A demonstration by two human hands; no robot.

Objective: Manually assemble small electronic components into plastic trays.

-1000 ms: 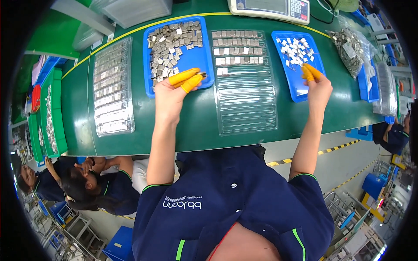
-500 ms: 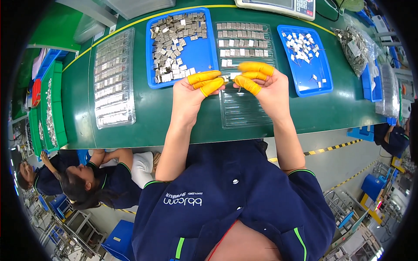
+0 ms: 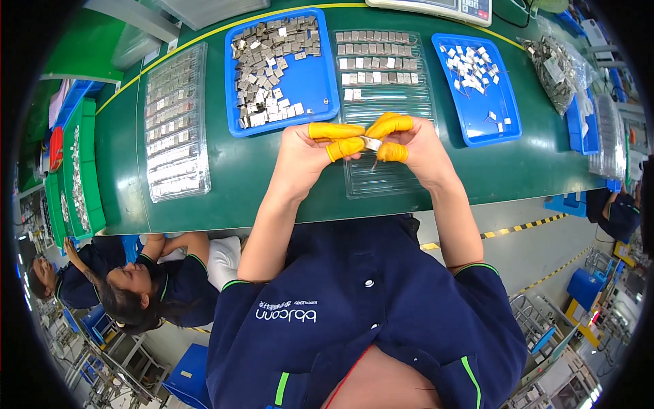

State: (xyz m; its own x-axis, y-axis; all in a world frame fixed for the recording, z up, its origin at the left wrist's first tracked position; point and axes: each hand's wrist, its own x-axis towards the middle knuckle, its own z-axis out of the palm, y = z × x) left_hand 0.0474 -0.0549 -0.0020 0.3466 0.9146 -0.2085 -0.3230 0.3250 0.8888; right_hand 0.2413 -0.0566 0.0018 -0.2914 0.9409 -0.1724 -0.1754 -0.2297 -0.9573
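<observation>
Between my two hands, over the clear slotted plastic tray (image 3: 381, 178), is a small white-and-metal connector (image 3: 372, 143) with a thin wire hanging below it. My left hand (image 3: 325, 144) pinches it from the left, with yellow finger cots on thumb and index finger. From the right, my right hand (image 3: 409, 142), also in yellow cots, closes its thumb and fingers on it. Rows of similar small parts fill the far end of the tray. A blue tray (image 3: 310, 78) of grey metal pieces stands to the left. Another blue tray (image 3: 480, 119), right, holds white connectors with thin wires.
A second clear tray (image 3: 208, 184), filled with rows of parts, lies further left. A scale (image 3: 470, 12) stands at the back, a bag of metal parts (image 3: 550, 75) at the right. Green bins (image 3: 88, 163) line the left side, where other people (image 3: 136, 279) sit.
My hands have drawn slightly nearer to me and closed together. The right fingers, raised and blurred before, now grip the connector, which shows more clearly between both hands.
</observation>
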